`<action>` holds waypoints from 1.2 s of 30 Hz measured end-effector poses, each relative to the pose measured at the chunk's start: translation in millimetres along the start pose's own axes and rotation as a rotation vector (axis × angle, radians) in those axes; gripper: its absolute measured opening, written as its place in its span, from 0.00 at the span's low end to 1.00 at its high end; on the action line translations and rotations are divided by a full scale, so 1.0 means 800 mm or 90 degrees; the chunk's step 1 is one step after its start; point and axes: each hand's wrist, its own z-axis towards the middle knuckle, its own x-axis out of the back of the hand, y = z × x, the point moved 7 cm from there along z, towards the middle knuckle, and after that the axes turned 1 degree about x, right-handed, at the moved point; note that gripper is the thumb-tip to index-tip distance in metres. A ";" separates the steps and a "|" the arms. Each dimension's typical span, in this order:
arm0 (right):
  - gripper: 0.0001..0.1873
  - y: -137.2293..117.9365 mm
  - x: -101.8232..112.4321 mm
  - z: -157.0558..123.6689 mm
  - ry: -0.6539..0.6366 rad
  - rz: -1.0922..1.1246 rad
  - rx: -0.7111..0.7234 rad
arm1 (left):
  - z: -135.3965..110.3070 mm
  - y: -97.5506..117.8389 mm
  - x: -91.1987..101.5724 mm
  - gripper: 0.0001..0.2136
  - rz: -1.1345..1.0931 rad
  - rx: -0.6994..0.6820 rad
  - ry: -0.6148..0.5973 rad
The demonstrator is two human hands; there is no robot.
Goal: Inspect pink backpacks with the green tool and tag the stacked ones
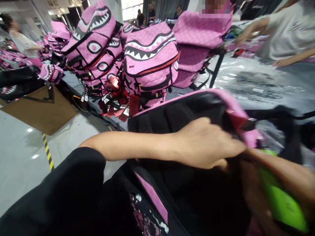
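Observation:
A pink backpack with a black padded back [187, 114] lies in front of me, tilted and blurred by motion. My left hand [209, 144] reaches across it from the left, fingers curled on its top edge near a red trim. My right forearm comes in from the lower right, and my right hand [248, 177] is dark, smeared and mostly hidden behind the left hand. A bright green thing [283, 200] lies against that forearm; I cannot make out what it is.
Several pink shark-mouth backpacks [150, 62] with red tags stand stacked on the long table [258, 85] ahead. Another person's arms [283, 36] reach over the table at the upper right. Cardboard [41, 111] lies on the floor at left, beside a yellow-black stripe [48, 152].

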 end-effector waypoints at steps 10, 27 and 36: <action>0.19 0.010 -0.059 -0.068 -0.141 -0.031 0.390 | -0.040 -0.073 -0.050 0.09 -0.118 0.050 0.108; 0.23 0.020 -0.069 -0.076 -0.264 0.141 0.177 | 0.033 -0.056 -0.128 0.60 0.140 -0.015 -0.160; 0.09 0.060 -0.071 -0.047 -0.357 0.061 0.070 | 0.050 -0.056 -0.146 0.38 0.163 0.017 -0.184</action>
